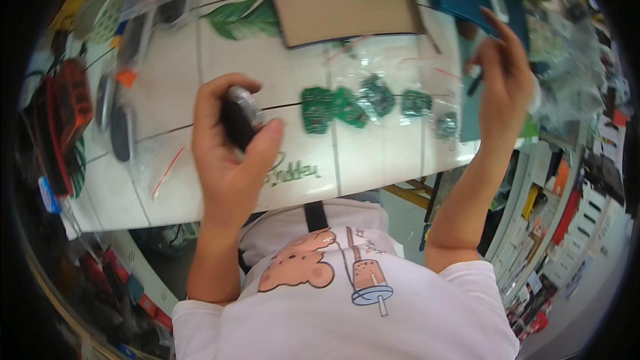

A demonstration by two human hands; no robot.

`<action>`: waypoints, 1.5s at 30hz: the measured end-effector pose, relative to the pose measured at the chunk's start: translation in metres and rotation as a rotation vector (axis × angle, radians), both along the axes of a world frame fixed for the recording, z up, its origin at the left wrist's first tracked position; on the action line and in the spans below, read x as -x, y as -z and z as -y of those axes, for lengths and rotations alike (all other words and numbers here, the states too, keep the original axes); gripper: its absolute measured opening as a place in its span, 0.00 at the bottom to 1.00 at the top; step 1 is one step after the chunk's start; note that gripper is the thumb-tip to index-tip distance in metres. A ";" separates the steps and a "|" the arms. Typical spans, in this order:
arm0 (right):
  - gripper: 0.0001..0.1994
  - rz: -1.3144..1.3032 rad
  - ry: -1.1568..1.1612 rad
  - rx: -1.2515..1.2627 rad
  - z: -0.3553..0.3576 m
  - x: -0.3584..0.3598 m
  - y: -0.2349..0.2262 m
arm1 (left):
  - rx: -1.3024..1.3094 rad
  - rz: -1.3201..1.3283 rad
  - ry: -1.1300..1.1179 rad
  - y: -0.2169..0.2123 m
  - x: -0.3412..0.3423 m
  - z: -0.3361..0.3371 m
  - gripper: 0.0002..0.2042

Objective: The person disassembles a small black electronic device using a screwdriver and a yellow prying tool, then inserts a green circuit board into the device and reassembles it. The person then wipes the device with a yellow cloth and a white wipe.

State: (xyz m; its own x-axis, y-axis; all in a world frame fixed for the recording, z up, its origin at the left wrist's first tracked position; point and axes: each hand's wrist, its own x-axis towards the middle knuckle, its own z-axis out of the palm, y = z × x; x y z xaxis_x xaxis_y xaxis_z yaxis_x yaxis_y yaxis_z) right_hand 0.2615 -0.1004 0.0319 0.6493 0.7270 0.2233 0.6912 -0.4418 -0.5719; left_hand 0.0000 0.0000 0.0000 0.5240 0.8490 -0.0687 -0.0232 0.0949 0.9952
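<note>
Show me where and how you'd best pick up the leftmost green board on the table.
Probably pinch the leftmost green board by its near and far edges, coming from the person's left. It looks flat and low; white tabletop borders that side, while the next green board crowds its right.

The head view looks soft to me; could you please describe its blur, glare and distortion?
In the head view, the left hand, right hand and held dark item look smeared; in the head view, glints speckle clear plastic near the green boards; in the head view, edges bow near the black rim.
</note>
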 end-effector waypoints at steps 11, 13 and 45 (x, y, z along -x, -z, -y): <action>0.09 0.156 -0.194 0.229 0.000 -0.026 0.009 | -0.012 -0.016 -0.013 0.001 -0.013 0.008 0.18; 0.09 0.206 -0.157 0.285 -0.006 -0.022 0.008 | -0.007 0.006 -0.028 0.002 -0.008 0.007 0.18; 0.16 -0.467 -0.493 -0.807 -0.018 0.152 0.039 | -0.049 0.008 0.000 0.003 -0.010 0.000 0.19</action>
